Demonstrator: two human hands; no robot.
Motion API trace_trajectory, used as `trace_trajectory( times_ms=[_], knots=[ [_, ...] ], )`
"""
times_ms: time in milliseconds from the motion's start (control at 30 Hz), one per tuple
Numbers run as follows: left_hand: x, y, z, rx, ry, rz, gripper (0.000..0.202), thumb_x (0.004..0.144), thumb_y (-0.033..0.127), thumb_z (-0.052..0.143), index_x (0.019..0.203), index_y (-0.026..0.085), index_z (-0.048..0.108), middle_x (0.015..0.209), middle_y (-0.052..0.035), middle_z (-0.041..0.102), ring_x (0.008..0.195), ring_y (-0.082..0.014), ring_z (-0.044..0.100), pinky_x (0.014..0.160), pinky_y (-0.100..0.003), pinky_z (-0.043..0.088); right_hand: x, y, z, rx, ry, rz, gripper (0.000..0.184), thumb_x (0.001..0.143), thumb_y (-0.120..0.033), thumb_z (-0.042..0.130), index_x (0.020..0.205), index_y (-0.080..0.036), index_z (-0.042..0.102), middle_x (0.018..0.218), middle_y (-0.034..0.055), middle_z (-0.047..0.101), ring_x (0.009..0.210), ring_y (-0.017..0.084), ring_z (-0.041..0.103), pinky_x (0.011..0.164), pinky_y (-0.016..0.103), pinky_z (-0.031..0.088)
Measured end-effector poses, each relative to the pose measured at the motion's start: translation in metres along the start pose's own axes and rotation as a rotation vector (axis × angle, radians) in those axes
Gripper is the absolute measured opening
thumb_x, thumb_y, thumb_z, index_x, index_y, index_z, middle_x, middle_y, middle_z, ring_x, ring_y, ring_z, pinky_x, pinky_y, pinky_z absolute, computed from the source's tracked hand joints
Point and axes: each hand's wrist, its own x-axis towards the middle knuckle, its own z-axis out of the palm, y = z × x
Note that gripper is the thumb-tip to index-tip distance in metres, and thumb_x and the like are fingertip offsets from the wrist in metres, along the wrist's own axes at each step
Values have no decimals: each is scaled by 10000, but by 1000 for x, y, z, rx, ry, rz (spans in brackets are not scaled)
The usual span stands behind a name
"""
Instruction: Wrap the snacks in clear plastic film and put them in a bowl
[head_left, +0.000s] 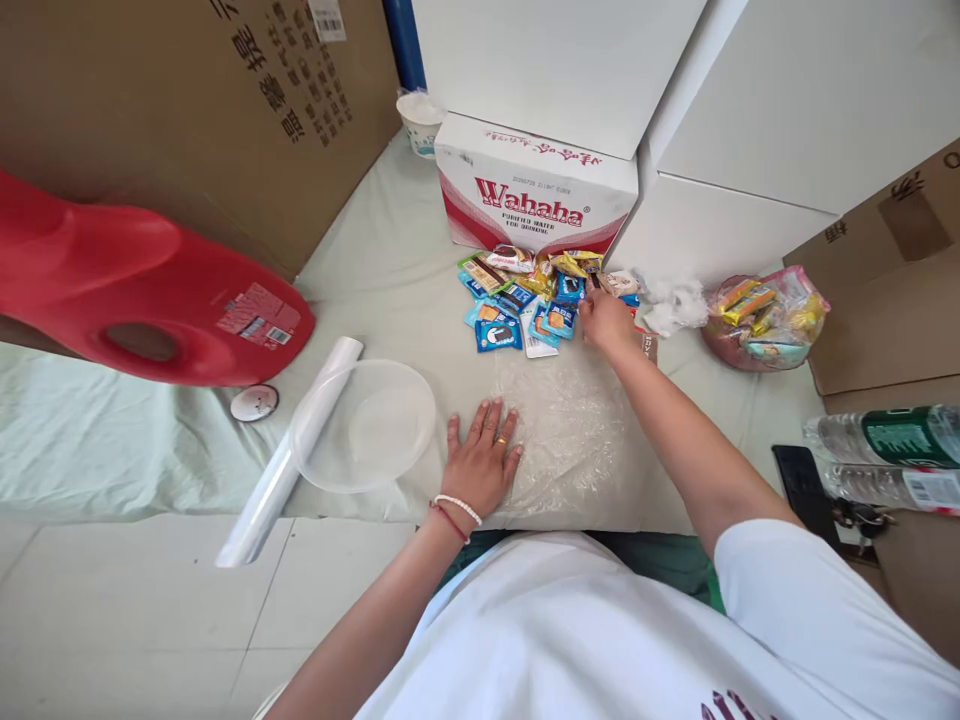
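Observation:
My left hand lies flat with fingers spread on the left edge of a crinkled sheet of clear plastic film spread on the pale cloth. My right hand reaches forward to a pile of small snack packets in blue, yellow and brown wrappers; its fingers are curled at the pile's right edge, and what they pinch is hidden. A clear plastic bowl sits just left of my left hand, beside a roll of clear film.
A Wahaha water carton stands behind the packets, with white boxes above and right. A red plastic jug lies at left, a bag of snacks at right. Water bottles and a phone lie far right.

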Motion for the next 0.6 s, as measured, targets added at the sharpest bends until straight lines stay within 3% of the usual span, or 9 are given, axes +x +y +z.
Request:
trace_trajectory(
  times_ms=[67, 167, 267, 367, 467, 600],
  knots=[
    [1, 0, -1, 9, -6, 0, 585, 1077, 469, 333, 1624, 270, 392, 1733, -75, 258, 1608, -295, 283, 1301, -669, 78, 26, -13, 7, -17, 39, 120, 435, 1029, -419, 508, 1277, -108, 684, 1242, 229, 722, 1171, 365, 678, 960, 446, 516],
    [2, -2, -3, 15, -16, -4, 588, 1078, 481, 327, 1617, 262, 405, 1730, -72, 263, 1607, -288, 286, 1303, -669, 78, 50, -23, 18, -17, -2, 193, 535, 966, -486, 647, 1293, -63, 668, 1315, 269, 674, 1237, 373, 650, 1002, 435, 510],
    [2, -2, -3, 7, -12, -5, 587, 1075, 478, 341, 1619, 267, 404, 1728, -75, 272, 1605, -289, 291, 1306, -666, 71, 54, -23, 21, -20, -34, 178, 534, 920, -469, 709, 1262, -60, 682, 1318, 270, 656, 1226, 377, 643, 1008, 439, 510],
    [1, -2, -2, -11, -6, 1, 588, 1073, 471, 351, 1625, 270, 391, 1730, -76, 270, 1609, -292, 282, 1307, -667, 64, 46, -23, 17, -29, 74, 127, 489, 958, -374, 627, 1353, -87, 609, 1367, 249, 602, 1180, 373, 638, 981, 473, 517],
    [1, -3, -2, -25, -5, 0, 593, 1070, 466, 363, 1629, 268, 382, 1729, -81, 277, 1610, -301, 278, 1306, -672, 70, 40, -37, 8, -49, 191, -42, 406, 995, -208, 458, 1379, -125, 560, 1392, 216, 550, 1161, 348, 610, 989, 487, 500],
    [1, -3, -2, -31, -6, -3, 596, 1064, 465, 380, 1629, 277, 383, 1727, -87, 288, 1606, -308, 286, 1307, -668, 73, 49, -72, 9, -128, 140, -429, 398, 988, -150, 458, 1371, -129, 564, 1380, 205, 551, 1280, 361, 479, 1080, 507, 434]
  ],
)
